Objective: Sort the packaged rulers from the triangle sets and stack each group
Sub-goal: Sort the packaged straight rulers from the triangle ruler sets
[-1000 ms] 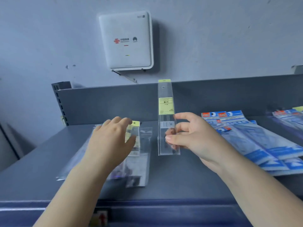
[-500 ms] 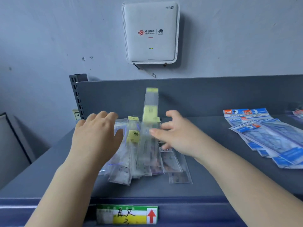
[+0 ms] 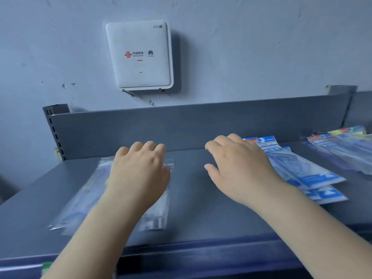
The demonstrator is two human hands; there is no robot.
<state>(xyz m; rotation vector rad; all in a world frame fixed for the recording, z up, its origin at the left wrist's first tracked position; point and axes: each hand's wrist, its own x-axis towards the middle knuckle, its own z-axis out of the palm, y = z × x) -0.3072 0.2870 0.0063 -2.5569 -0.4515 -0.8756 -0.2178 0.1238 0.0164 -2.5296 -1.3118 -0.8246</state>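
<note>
Shelf edge: the dark front lip of the grey shelf [image 3: 201, 218] runs across nearest me, with a scrap of green label [image 3: 46, 266] at its lower left.
Left hand: the left hand [image 3: 138, 174] lies palm down over the clear ruler packs [image 3: 80, 202], fingers bent at the knuckles; whether it presses or grasps them I cannot tell, since the hand hides the contact.
Ruler packs: a loose, blurred heap of clear sleeves on the left part of the shelf, fanned out towards the front, partly under the left hand.
Right hand: the right hand [image 3: 239, 170] is held palm down with fingers loosely curled and thumb out, grasping nothing; its outer edge overlaps the blue packs, contact unclear.
Triangle sets: blue-and-white triangle set packs [image 3: 310, 174] lie overlapped on the right part of the shelf, well apart from the ruler packs.
Far right: more packs [image 3: 346, 146] with coloured tops lie near the shelf's back corner.
Back panel: a grey upright panel [image 3: 201, 125] closes the shelf.
Wall: a white router box [image 3: 141, 55] hangs above it.
</note>
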